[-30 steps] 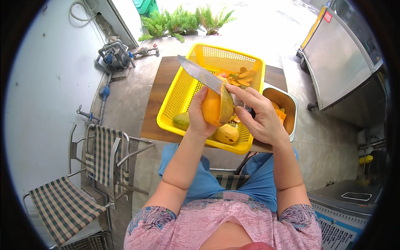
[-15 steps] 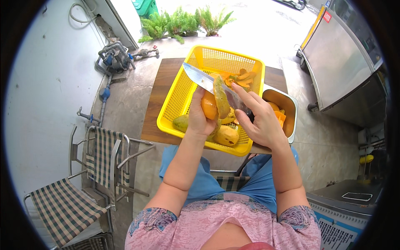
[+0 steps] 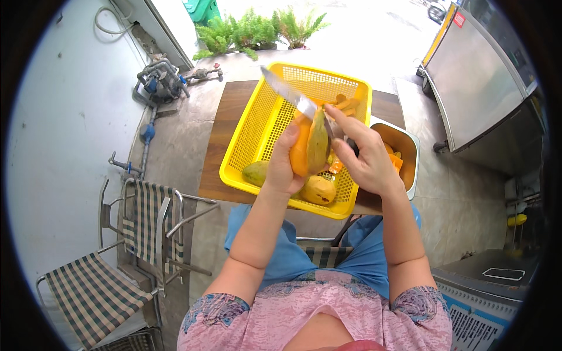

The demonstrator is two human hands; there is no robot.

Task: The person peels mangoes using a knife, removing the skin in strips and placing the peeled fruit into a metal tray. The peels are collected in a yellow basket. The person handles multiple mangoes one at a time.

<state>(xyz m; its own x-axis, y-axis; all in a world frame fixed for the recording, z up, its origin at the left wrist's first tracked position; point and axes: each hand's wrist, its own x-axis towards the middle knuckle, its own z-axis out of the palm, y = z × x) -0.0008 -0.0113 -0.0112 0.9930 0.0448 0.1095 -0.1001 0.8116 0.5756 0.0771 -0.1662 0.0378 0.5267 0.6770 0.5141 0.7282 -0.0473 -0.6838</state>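
Observation:
My left hand (image 3: 283, 168) is wrapped round a partly peeled mango (image 3: 299, 149), its orange flesh bare on one side. A yellow-green strip of peel (image 3: 318, 143) stands along the fruit's right side. In my right hand (image 3: 373, 158) is a large knife (image 3: 285, 90), its blade slanting up to the left across the top of the mango; the handle is mostly hidden by my fingers. Below both hands is a yellow plastic basket (image 3: 239, 149). It holds a greenish mango (image 3: 255, 173), a yellow mango (image 3: 319, 190) and orange peelings (image 3: 349, 106).
The basket rests on a brown wooden table (image 3: 221, 126). At its right, a metal pan (image 3: 414, 169) contains orange fruit pieces. Checkered folding chairs (image 3: 96, 298) stand at the left, near a pump (image 3: 161, 82). A steel cart (image 3: 480, 82) is at the right, potted ferns (image 3: 252, 32) beyond.
The mango has turned more upright in my left hand, with more orange flesh showing. The knife has shifted, its tip now higher, and the peel strip looks wider.

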